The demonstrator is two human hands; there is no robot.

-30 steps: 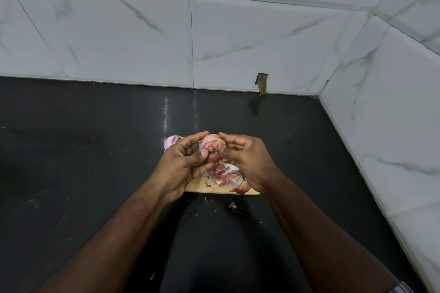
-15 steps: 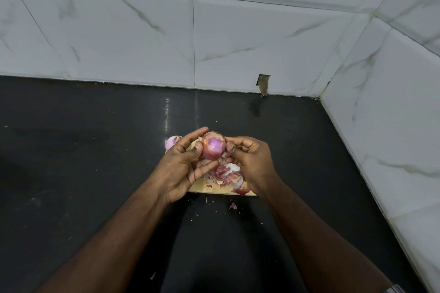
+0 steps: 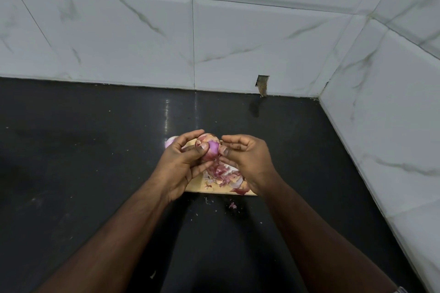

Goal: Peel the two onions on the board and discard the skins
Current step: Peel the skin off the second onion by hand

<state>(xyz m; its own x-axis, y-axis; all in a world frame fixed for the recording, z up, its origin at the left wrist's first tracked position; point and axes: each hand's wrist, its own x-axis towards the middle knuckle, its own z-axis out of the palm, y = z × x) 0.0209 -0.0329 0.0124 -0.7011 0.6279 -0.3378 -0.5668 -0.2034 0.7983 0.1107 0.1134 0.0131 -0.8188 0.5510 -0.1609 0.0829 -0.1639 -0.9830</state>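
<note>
My left hand [image 3: 184, 162] grips a partly peeled red onion [image 3: 210, 147] above the small wooden board [image 3: 197, 187]. Purple flesh shows on the onion's front, with dry papery skin still around its top. My right hand [image 3: 247, 159] is at the onion's right side, its fingertips pinching a flap of skin [image 3: 223, 150]. A second onion [image 3: 170, 142], pale purple, lies at the board's far left corner, mostly hidden behind my left hand. A pile of torn skins [image 3: 226, 175] covers the board under my hands.
The board lies on a black counter [image 3: 95, 150]. White marble-look tiles form the back wall [image 3: 190, 31] and right wall [image 3: 392, 126], meeting at a corner. A few skin scraps [image 3: 232, 205] lie on the counter in front of the board.
The onion has been turned in my left hand, so purple flesh now faces me instead of the root end. My right fingers shifted to its right side, pulling at skin.
</note>
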